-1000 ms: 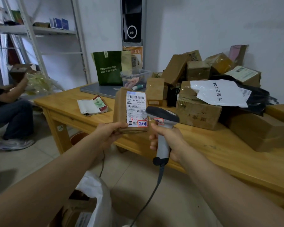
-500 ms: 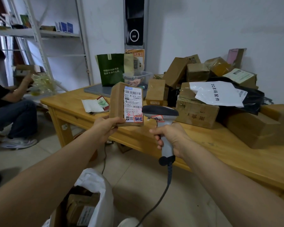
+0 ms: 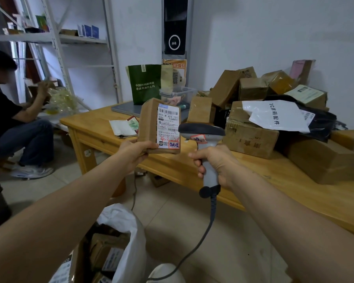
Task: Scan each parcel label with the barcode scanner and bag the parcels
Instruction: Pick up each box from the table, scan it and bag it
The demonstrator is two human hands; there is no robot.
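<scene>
My left hand (image 3: pixel 134 153) grips the bottom of a small brown cardboard parcel (image 3: pixel 148 124), held upright with its white barcode label (image 3: pixel 168 125) facing me. Just right of it, my right hand (image 3: pixel 215 163) grips the grey handle of a barcode scanner (image 3: pixel 202 133); its dark head sits beside the parcel's lower right corner. The scanner's cable hangs down to the floor. A white bag (image 3: pixel 124 237) stands open on the floor below my left arm, with several labelled parcels inside.
A wooden table (image 3: pixel 274 193) carries a pile of brown boxes (image 3: pixel 251 137), a white mailer, a green paper bag (image 3: pixel 146 84), a clear tub and a booklet. Another person (image 3: pixel 12 127) sits at the left by metal shelving (image 3: pixel 55 39).
The view has shifted a little right and down relative to the room. Both hands keep their hold, and the parcel and scanner stay side by side, now slightly closer together.
</scene>
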